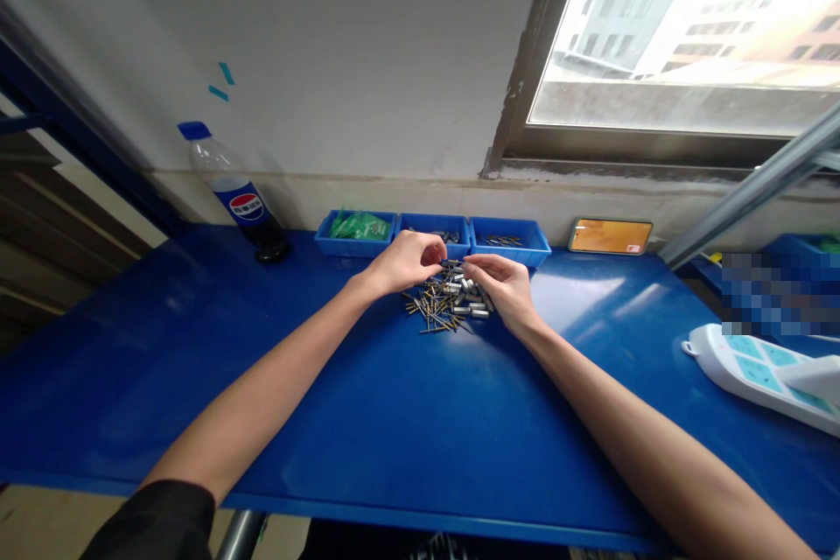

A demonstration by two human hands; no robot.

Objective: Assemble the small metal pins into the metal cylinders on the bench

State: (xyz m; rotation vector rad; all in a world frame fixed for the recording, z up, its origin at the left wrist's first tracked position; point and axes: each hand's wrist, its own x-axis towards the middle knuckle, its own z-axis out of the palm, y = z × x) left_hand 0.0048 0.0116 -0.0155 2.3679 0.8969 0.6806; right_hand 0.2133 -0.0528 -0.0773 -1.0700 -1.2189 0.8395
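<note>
A heap of small metal pins and short silver sleeves (pixel 448 302) lies on the blue table (pixel 367 420) near its far side. My left hand (pixel 408 260) hovers over the heap's far left edge, fingers curled in a pinch on a small part. My right hand (pixel 502 283) sits at the heap's right edge, thumb and fingers pinched together toward the left hand. The fingertips of both hands nearly meet above the heap; what they pinch is too small to name.
Three blue bins stand along the wall: the left bin (pixel 355 234) holds green bags, the middle bin (pixel 436 234) and the right bin (pixel 510 241) hold metal parts. A cola bottle (pixel 237 194) stands far left. A phone (pixel 610 236) lies right of the bins, a white device (pixel 761 370) at the right edge.
</note>
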